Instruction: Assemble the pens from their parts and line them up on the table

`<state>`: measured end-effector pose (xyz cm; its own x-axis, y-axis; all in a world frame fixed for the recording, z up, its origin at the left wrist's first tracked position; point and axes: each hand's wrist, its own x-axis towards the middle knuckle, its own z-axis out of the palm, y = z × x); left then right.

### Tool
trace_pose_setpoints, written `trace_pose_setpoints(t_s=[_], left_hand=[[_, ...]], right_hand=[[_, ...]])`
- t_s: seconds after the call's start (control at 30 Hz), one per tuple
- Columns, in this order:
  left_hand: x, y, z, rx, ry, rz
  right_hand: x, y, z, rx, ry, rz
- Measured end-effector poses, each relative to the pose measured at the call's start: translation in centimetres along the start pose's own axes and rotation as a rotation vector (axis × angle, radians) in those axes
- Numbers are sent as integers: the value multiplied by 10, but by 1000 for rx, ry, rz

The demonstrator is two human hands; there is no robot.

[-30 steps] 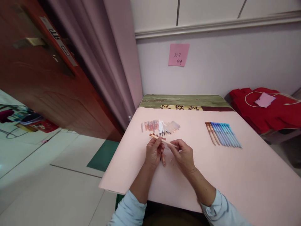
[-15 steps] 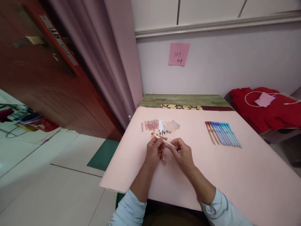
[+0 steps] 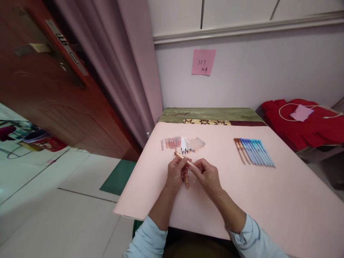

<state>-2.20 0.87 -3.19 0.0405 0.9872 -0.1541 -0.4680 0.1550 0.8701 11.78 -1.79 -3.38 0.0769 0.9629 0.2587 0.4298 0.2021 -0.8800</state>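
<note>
Between both hands is a pale pen (image 3: pixel 185 159) with a brown-orange end, slanting from upper left to lower right. My left hand (image 3: pixel 176 173) pinches it near the middle, fingers closed. My right hand (image 3: pixel 208 175) is closed round its lower right part, hiding that end. Below my left fingers, an orange-brown pen part (image 3: pixel 186 181) lies partly hidden on the pink table cover. Just beyond the hands are white refills (image 3: pixel 184 144) with dark tips, reddish clear pen parts (image 3: pixel 173 142) to their left and pale translucent tubes (image 3: pixel 198 143) to their right.
A row of assembled pens (image 3: pixel 254 152), brown ones at left and blue ones beside them, lies right of my hands. The pink cover (image 3: pixel 268 208) spreads over the table. A red cloth (image 3: pixel 317 125) with a white cable is at far right. The wooden door (image 3: pixel 67 107) stands left.
The pen has shifted slightly to the right and down between my hands, and my right fingers have slid further along it. The other pens and parts stay where they were.
</note>
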Motion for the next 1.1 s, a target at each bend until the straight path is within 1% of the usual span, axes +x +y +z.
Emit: trace_pose_setpoints(t_s=[0.1, 0.33, 0.53, 0.67, 0.73, 0.8, 0.87, 0.93, 1.03, 1.1], left_hand=[[0, 0, -1, 3, -22, -6], [1, 0, -2, 20, -73, -1], [-1, 2, -1, 23, -83, -50], [-2, 3, -2, 54, -96, -53], [-1, 2, -2, 63, -80, -29], [-1, 1, -2, 55, -44, 1], [0, 0, -2, 41, -12, 19], [0, -1, -3, 33, -10, 12], [0, -3, -3, 21, -42, -13], [2, -4, -4, 1, -47, -6]], right_hand=[[0, 0, 0, 39, -14, 15], [0, 0, -2, 127, -194, 59], [0, -1, -4, 24, -224, -4], [2, 0, -3, 68, -255, 25], [2, 0, -2, 136, -255, 62], [2, 1, -2, 159, -217, 67], [2, 2, -2, 104, -160, 26], [1, 3, -3, 25, -124, -22], [0, 3, -5, -39, -132, -42], [0, 4, -5, -41, -144, -46]])
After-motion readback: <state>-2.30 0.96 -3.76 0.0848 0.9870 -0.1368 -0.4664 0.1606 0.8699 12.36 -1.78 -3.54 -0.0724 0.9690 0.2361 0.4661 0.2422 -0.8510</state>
